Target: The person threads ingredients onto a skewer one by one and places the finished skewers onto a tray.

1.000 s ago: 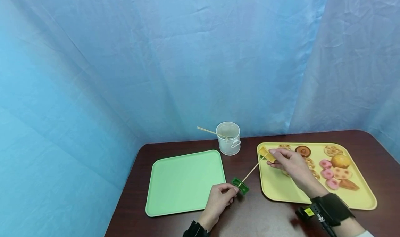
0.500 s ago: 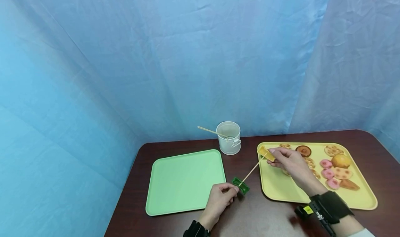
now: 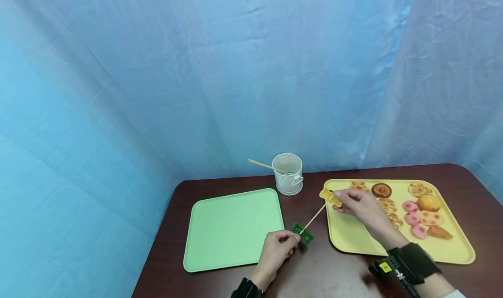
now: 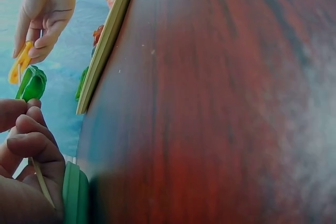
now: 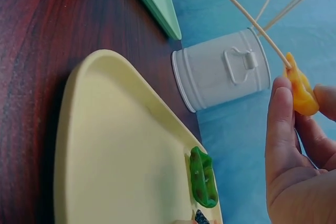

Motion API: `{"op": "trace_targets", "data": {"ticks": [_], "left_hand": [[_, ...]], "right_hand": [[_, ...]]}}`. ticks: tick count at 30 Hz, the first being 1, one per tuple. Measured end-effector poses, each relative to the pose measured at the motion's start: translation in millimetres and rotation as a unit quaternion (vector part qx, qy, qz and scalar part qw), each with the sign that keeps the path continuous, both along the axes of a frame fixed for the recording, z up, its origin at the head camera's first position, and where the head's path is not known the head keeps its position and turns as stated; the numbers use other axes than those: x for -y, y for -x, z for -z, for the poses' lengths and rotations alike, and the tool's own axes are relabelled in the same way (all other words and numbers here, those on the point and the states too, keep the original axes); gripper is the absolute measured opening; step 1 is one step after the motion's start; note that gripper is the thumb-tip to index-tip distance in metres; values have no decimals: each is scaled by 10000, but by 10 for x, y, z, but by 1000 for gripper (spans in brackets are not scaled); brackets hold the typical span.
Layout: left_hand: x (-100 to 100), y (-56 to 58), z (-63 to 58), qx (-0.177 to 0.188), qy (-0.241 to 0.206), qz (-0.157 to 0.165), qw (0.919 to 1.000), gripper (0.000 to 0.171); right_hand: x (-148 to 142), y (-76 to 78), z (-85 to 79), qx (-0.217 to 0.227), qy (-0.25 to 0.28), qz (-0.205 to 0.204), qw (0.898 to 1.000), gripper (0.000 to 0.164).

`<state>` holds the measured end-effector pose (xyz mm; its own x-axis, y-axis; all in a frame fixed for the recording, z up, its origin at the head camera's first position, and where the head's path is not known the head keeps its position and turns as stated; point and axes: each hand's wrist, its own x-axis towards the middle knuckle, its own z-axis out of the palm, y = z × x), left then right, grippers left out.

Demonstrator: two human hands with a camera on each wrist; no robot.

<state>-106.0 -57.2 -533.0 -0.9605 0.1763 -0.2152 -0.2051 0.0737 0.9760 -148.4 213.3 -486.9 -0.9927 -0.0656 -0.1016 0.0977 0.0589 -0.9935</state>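
The fingers of the right hand (image 3: pixel 363 208) pinch a yellow pepper piece (image 5: pixel 300 93), right of centre in the lower half of the head view, above the left edge of the yellow tray. The fingers of the left hand (image 3: pixel 277 250), at lower centre, pinch a wooden skewer (image 3: pixel 316 217) near its lower end. A green pepper piece (image 3: pixel 302 233) is threaded on it, close against the fingertips. The skewer slants up to the right, and its far end meets the yellow pepper piece; the right wrist view does not show how deep it goes.

Further out, the yellow tray (image 3: pixel 353 239) fills the lower right, bearing lotus root slices (image 3: pixel 418 189), a brown round piece (image 3: pixel 381 190) and three pink pieces (image 3: pixel 412 219). Another green pepper (image 5: pixel 202 177) lies in it at lower right of the right wrist view.

A green tray (image 3: pixel 232 228) sits left of the left hand. Behind, a white bucket (image 3: pixel 287 186) holds leaning sticks (image 3: pixel 261 163). A blue curtain (image 3: pixel 251 71) rises behind the dark tabletop (image 3: pixel 314 272).
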Motion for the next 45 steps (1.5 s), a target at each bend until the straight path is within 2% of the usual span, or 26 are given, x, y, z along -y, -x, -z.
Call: {"op": "trace_targets", "data": {"ticks": [10,21,31,40,45], "left_hand": [[-64,33,-33,-177,27,1,9998,20],[-131,39,-66,-231,112,-69,9996,14],[-187,55,-84,-277,89,-95,9995,15],[-202,62,-89,-325,89,-94,9994,16],[-203,60,-84,-316,108,-106,9994,15]], "right_hand": [[79,-45,13,-39,-446,121,9989,46],[229,-137,44,-19,-684,-97,9976,40],[315,-181,61,89,-921,-172,9956,39],[383,-209,74,24,-772,-304,9966,29],[402,-219,106,53,-724,-350,9967,29]]}}
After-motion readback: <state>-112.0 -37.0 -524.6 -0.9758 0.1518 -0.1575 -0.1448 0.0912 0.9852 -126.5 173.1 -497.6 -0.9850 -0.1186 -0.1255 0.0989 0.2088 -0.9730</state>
